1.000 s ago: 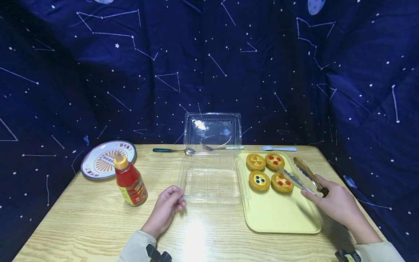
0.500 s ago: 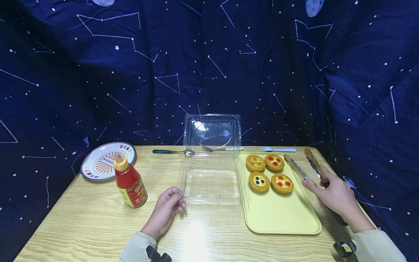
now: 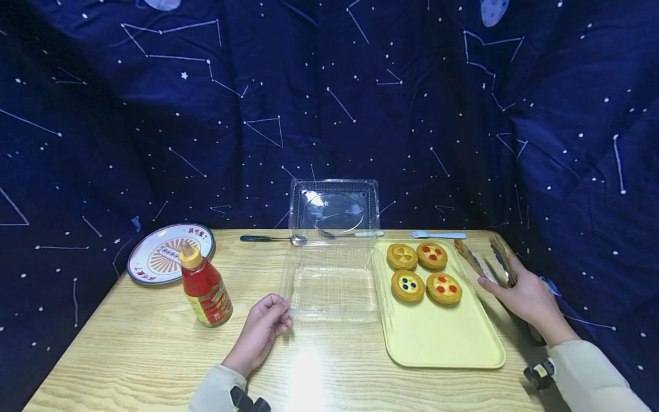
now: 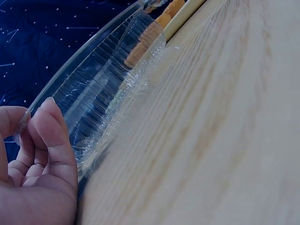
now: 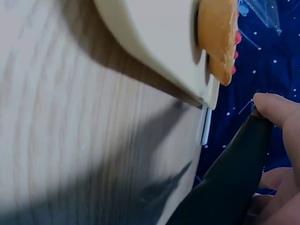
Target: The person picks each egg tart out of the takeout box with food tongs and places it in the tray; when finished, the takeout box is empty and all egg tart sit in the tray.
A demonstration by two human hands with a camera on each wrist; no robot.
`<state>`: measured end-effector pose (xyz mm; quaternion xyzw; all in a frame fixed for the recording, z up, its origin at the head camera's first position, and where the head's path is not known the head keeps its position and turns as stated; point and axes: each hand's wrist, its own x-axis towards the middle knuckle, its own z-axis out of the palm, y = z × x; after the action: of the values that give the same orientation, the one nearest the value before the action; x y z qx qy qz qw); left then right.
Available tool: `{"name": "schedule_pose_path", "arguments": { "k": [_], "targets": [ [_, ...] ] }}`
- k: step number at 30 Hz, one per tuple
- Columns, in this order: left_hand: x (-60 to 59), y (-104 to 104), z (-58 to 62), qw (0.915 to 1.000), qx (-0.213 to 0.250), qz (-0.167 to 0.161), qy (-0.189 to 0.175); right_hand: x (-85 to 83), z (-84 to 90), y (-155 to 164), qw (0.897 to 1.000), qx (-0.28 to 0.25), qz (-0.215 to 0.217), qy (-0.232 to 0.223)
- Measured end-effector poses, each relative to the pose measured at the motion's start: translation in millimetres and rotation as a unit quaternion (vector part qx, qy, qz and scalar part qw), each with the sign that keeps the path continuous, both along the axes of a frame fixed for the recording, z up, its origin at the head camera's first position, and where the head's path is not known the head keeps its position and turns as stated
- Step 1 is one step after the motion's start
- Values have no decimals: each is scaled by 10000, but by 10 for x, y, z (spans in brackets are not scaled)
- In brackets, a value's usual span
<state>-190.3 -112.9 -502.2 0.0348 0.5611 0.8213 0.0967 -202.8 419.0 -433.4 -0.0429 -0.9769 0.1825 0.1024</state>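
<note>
My left hand [image 3: 261, 327] pinches the front left corner of the clear plastic container [image 3: 334, 286], whose lid [image 3: 334, 212] stands raised at the back. In the left wrist view, thumb and fingertips grip the container's rim [image 4: 70, 61]. My right hand [image 3: 530, 294] holds a pair of tongs [image 3: 471, 257] by its dark handle [image 5: 229, 173], beyond the right edge of the yellow tray [image 3: 443, 337]. The tongs' arms are spread with nothing between them. On the tray sit several tarts: one plain [image 3: 402, 256], one with blue dots [image 3: 408, 285] and two with red pieces [image 3: 444, 288].
A red sauce bottle [image 3: 208, 294] with a yellow cap stands on the left, in front of a patterned plate [image 3: 170, 252]. Along the back lie a dark-handled fork [image 3: 257, 237], a pale green-handled utensil [image 3: 368, 233] and a light blue fork [image 3: 440, 234]. A starry curtain [image 3: 329, 103] hangs behind.
My right hand has carried the tongs right, away from over the tarts and past the tray's edge. The tongs' arms have spread apart. My left hand stays at the container.
</note>
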Motion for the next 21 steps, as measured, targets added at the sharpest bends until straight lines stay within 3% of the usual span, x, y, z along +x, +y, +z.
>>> {"name": "schedule_pose_path", "arguments": {
  "k": [4, 15, 21],
  "targets": [
    [2, 2, -2, 10000, 17, 14, -4, -18, -28, 38, 9998, -32, -52, -205],
    [13, 2, 9, 10000, 20, -25, 12, -148, -169, 199, 9997, 113, -46, -228],
    [5, 1, 2, 10000, 40, -41, 33, -161, -182, 225, 9973, 372, -86, -631]
  ]
}}
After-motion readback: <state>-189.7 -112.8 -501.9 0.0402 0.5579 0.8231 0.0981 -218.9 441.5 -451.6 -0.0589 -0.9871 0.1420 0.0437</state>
